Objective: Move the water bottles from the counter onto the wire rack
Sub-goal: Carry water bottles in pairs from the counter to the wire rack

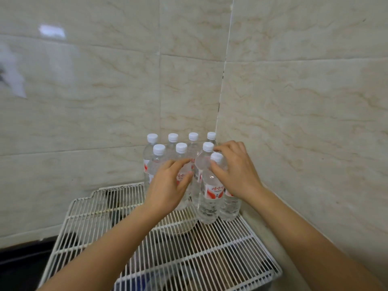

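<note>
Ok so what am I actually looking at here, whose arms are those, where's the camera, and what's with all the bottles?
There is no machine: these are a person's two bare arms, filmed by one wide-angle camera on their head, looking forward and down. In a tiled corner stands a white wire rack with a cluster of clear water bottles on it, white caps, red and white labels. The left hand reaches among them, fingers loosely curled on a bottle. The right hand wraps the neck of the front bottle, which stands upright on the rack.
</note>
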Tool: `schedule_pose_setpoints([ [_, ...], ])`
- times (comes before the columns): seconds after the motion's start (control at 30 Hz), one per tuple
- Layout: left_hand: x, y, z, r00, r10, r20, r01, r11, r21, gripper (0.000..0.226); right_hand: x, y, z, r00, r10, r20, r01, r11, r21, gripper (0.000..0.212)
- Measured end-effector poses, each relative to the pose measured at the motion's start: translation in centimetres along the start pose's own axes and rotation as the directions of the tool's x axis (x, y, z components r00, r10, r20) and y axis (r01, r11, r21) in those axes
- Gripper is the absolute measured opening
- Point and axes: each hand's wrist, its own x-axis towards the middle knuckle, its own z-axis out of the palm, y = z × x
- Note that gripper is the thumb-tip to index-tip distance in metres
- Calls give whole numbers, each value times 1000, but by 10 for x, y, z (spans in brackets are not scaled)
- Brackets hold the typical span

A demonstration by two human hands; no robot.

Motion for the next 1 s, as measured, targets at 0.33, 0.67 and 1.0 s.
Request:
schedule_pose_setpoints([
  [0.33,-125,-95,-159,944,-301,-133,321,931,173,36,-46,-175,97,945,-235,229,198,965,174,39],
  [0.67,-339,-172,-356,792,-535,-294,610,712,347,38,-147,-428,183,787,-449,423,311,881,355,42],
  [1.0,-510,-209,-512,544,-670,-505,839,428,335,40,-228,-645,238,533,-653,538,419,756,503,51],
])
